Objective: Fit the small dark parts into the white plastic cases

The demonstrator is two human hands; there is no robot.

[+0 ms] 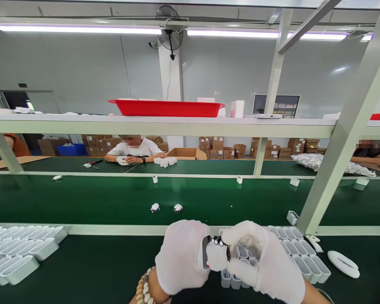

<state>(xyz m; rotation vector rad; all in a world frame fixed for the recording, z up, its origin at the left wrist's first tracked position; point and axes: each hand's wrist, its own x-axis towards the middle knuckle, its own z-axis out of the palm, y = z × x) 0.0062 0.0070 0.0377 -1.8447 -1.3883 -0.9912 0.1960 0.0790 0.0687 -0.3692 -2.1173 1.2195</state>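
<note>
In the head view my left hand (183, 258), in a white glove, is closed around a white plastic housing (202, 254) whose open side faces right. My right hand (256, 259), also gloved, pinches a small circuit board with a white rounded cap (217, 256) at the housing's mouth. Whether the board is partly inside the housing I cannot tell. Below and behind my right hand stand open white housings (236, 279), partly hidden by it. More housings (307, 257) are lined up to its right. A white oval part (344, 264) lies farther right.
Rows of white housings (25, 253) fill the left side. Two capped boards (177, 208) lie on the green conveyor belt (91, 198). A slanted post (332, 135) rises at right; a shelf (82, 126) with a red tray (167, 108) spans ahead. A co-worker (136, 150) sits opposite.
</note>
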